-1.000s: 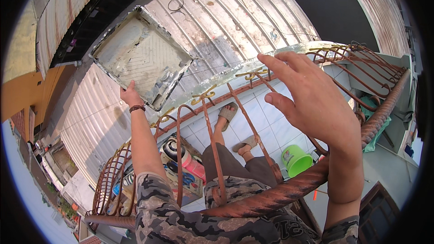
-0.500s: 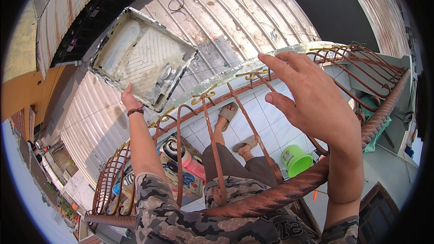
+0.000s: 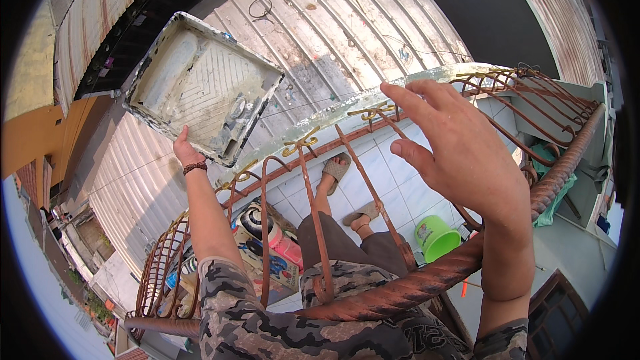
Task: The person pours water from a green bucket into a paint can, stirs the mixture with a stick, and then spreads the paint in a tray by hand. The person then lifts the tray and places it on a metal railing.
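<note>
Out beyond the balcony railing, my left hand (image 3: 187, 151) grips the near edge of a paint tray (image 3: 213, 70). The tray is off-white with a ribbed slope, dark stained rims and dried paint smears; it hangs over the metal roof below. My thumb lies over its rim, while the other fingers are hidden beneath. Above the rusty twisted handrail (image 3: 400, 287), my right hand (image 3: 453, 143) is raised with fingers apart and nothing in it. Its forearm passes over the rail near the right side.
A corrugated metal roof (image 3: 320, 33) spreads below the balcony. Curved rusty bars (image 3: 320, 240) stand between me and the ledge. Inside, a lime-green bucket (image 3: 437, 237) sits on the white tiles, and bottles and boxes (image 3: 270, 247) crowd the left corner. Green plastic (image 3: 557, 197) hangs at right.
My left hand has shifted slightly left with the paint tray, which has moved the same way. My right hand has barely moved.
</note>
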A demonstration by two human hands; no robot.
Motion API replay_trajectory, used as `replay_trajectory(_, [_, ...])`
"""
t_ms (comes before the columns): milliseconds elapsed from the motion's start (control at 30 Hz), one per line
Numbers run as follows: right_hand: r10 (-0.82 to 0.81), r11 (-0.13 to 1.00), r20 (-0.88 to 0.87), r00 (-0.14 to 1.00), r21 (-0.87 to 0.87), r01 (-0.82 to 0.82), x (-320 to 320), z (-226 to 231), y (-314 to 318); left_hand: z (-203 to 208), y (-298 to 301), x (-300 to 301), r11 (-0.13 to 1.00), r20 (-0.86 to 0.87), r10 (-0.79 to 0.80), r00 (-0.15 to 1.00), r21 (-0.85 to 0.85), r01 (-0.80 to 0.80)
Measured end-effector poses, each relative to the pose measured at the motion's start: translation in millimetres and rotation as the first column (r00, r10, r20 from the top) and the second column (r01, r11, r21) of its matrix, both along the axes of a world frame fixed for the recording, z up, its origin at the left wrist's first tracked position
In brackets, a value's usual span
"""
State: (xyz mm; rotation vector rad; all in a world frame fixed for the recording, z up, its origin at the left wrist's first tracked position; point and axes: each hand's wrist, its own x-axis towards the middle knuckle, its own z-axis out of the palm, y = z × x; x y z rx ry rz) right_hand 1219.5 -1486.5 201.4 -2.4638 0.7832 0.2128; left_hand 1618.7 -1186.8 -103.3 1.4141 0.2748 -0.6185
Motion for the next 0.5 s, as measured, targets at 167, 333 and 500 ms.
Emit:
replay_trajectory(167, [0.001,1.000,0.022,1.000,0.028,-0.002,0,0,-3,4,-3,-1,1.000,-0.002,-0.017,1.000,-0.018,0.017])
replay_trajectory(333, [0.000,1.000,0.011,1.000,0.030,0.000,0,2,-8,2,-2,-3,0.999,-0.011,0.044,0.999,0.030,-0.044])
replay_trajectory(500, [0.013,0.999,-0.008,1.000,0.036,-0.013,2,6,-13,1,0,-3,0.996,-0.027,0.066,0.997,0.067,-0.065])
